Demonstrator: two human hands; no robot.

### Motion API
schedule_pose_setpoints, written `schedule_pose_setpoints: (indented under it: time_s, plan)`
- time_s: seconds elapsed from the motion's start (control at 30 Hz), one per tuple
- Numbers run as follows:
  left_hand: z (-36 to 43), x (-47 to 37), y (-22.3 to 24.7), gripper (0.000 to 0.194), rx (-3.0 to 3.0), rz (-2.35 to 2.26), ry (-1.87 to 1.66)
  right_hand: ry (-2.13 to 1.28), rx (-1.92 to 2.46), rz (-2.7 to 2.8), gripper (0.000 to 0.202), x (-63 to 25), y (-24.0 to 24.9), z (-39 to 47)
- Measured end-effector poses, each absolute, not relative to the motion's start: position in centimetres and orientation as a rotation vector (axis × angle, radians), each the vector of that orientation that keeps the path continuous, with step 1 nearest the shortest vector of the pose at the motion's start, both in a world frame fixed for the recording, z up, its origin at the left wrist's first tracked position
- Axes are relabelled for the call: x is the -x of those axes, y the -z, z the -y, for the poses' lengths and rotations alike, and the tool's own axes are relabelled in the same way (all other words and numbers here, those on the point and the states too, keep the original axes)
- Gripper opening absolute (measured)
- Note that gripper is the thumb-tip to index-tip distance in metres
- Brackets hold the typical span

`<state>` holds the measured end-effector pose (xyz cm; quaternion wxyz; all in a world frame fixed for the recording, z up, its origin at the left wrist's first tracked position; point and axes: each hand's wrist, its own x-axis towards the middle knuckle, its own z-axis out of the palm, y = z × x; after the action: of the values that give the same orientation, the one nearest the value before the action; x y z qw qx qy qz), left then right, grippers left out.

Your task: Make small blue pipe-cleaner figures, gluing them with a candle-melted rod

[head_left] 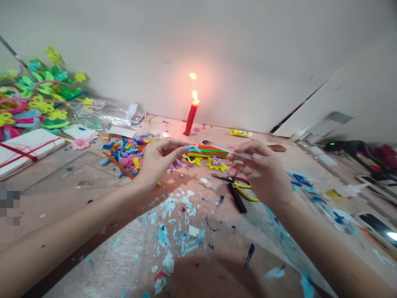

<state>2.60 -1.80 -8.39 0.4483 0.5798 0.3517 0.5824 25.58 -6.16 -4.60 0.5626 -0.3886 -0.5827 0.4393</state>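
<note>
My left hand (159,159) pinches a small light-blue fuzzy piece (194,148), which looks like shaped pipe cleaner. Between the fingers of my right hand (263,171) is a translucent glue stick (221,148) with a darkened tip, pointing left toward the blue piece. A small gap seems to separate the tip from that piece. Beyond both hands a lit red candle (191,118) stands slightly tilted on the table. Orange, green and yellow pipe cleaners (211,152) lie behind the glue stick. Cutters (231,179) with red, yellow and black handles lie beside my right hand.
A pile of colourful pipe-cleaner pieces (122,151) lies left of my left hand. Pipe-cleaner flowers (40,105) crowd the far left, above a white box (27,149). A yellow glue tube (241,133) lies near the wall. A phone (376,225) rests at right; scraps (180,207) litter the front.
</note>
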Motion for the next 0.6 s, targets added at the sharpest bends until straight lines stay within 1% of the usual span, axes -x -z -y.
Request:
schedule_pose_setpoints:
  time_s: [0.27, 0.6]
  plan:
    - [2.6, -3.2, 8.0, 0.009, -1.385, -0.924, -1.417, -0.964, 0.894, 1.479, 0.014, -26.0, 4.6, 6.3]
    - [3.0, -3.4, 7.8, 0.008, -1.374, -0.857, -1.402, -0.915, 0.901, 1.555, 0.021, -25.9, 4.2, 6.8]
